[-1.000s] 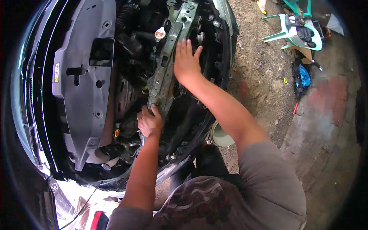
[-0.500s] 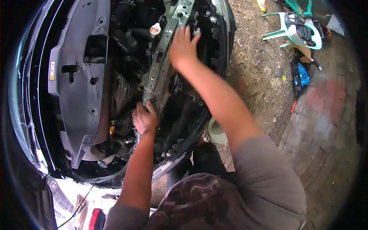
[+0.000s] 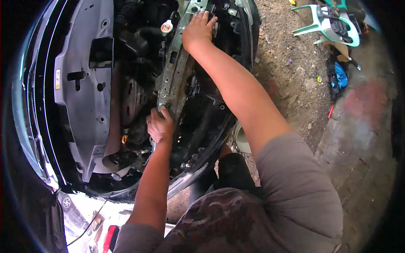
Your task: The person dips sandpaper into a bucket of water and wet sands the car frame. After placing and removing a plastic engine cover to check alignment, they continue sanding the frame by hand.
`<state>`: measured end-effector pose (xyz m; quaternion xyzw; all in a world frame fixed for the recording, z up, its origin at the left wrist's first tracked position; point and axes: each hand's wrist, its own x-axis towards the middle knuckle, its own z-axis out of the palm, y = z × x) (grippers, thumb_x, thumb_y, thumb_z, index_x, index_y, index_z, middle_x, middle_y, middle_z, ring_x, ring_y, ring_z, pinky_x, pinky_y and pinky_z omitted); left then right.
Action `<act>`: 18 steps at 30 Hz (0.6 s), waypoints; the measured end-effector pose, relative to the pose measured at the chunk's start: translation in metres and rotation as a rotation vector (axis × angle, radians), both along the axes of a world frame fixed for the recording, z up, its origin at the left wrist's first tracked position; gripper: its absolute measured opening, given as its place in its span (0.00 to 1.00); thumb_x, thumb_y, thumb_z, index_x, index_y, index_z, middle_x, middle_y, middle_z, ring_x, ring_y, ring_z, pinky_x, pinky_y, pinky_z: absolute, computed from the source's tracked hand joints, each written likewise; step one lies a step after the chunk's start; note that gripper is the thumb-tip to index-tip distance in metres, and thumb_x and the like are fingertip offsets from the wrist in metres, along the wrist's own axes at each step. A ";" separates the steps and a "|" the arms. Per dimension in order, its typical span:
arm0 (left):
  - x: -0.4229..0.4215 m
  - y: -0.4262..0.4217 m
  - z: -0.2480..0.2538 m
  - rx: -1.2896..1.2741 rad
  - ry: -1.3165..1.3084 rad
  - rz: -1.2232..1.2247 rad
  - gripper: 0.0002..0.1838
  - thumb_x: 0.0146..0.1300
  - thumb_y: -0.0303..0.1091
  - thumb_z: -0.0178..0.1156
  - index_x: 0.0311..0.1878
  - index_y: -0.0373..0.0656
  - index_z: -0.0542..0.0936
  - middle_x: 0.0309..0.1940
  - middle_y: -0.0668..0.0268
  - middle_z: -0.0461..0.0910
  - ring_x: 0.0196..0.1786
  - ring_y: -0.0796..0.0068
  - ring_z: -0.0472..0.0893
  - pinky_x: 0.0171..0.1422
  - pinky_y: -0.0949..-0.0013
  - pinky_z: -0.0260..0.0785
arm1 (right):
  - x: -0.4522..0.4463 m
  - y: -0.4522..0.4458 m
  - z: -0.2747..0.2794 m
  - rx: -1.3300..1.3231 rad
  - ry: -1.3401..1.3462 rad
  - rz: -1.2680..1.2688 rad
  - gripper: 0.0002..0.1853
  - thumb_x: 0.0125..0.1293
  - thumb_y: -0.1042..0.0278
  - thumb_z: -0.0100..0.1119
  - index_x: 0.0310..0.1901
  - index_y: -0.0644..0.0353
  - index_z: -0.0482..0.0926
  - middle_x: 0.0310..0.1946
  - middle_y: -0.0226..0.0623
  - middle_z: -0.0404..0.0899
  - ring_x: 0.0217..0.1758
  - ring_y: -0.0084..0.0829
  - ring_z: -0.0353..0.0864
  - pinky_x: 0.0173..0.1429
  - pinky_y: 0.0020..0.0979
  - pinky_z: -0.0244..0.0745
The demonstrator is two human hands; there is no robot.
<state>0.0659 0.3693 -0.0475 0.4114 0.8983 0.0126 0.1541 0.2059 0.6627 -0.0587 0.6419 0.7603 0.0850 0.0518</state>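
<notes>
A long metal radiator support bar (image 3: 169,76) runs across the front of an open car engine bay. Around its near end, my left hand (image 3: 161,125) is closed, thumb on top beside a bolt; the other fingertips are partly hidden. Farther along, my right hand (image 3: 198,30) lies over the bar with its fingers stretched out. A radiator cap (image 3: 166,27) with an orange label sits just left of that hand. Between the bar and the bumper edge, the dark gap (image 3: 206,114) holds hardware too dim to name.
On the left lies a large grey plastic cover (image 3: 86,101). A yellow dipstick loop (image 3: 125,139) shows in the engine bay. Right of the car are a pale bucket (image 3: 242,141), a light green plastic chair (image 3: 314,25) bearing dark items, a blue cloth (image 3: 341,76) and a red-handled tool (image 3: 330,111).
My right hand has shifted slightly up and left along the bar, its fingers settling over it. My left hand keeps its grip. The whole view has shifted a little.
</notes>
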 end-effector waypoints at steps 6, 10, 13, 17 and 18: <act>0.006 0.000 -0.001 0.021 0.012 -0.004 0.29 0.80 0.61 0.52 0.58 0.41 0.80 0.52 0.41 0.85 0.58 0.36 0.84 0.60 0.39 0.78 | -0.018 -0.135 -0.002 -0.193 0.252 0.111 0.37 0.79 0.63 0.46 0.84 0.77 0.58 0.88 0.67 0.50 0.93 0.66 0.43 0.85 0.79 0.39; 0.003 -0.003 -0.008 -0.001 0.024 -0.015 0.30 0.80 0.61 0.50 0.59 0.41 0.80 0.53 0.41 0.85 0.58 0.36 0.84 0.60 0.38 0.77 | -0.005 -0.037 -0.008 0.040 0.294 -0.041 0.36 0.80 0.63 0.47 0.83 0.76 0.60 0.86 0.64 0.56 0.91 0.63 0.49 0.85 0.75 0.47; 0.003 -0.006 -0.009 0.010 0.055 -0.014 0.30 0.81 0.61 0.50 0.59 0.41 0.80 0.53 0.41 0.85 0.58 0.36 0.84 0.60 0.38 0.77 | -0.002 -0.026 -0.002 0.036 0.181 -0.061 0.35 0.80 0.63 0.47 0.82 0.75 0.62 0.86 0.62 0.58 0.90 0.62 0.53 0.84 0.74 0.50; 0.007 0.000 -0.003 0.028 0.007 -0.001 0.30 0.81 0.62 0.50 0.58 0.42 0.80 0.53 0.41 0.85 0.59 0.35 0.84 0.61 0.37 0.77 | -0.014 -0.122 0.001 -0.122 0.216 0.069 0.35 0.80 0.64 0.47 0.83 0.73 0.62 0.86 0.60 0.58 0.90 0.60 0.53 0.84 0.73 0.55; 0.006 0.000 -0.003 0.027 0.010 -0.004 0.30 0.81 0.62 0.50 0.58 0.42 0.80 0.53 0.41 0.85 0.59 0.35 0.84 0.61 0.37 0.77 | -0.011 -0.118 -0.001 -0.103 0.252 0.070 0.35 0.79 0.64 0.47 0.83 0.73 0.62 0.87 0.60 0.56 0.90 0.60 0.53 0.83 0.72 0.55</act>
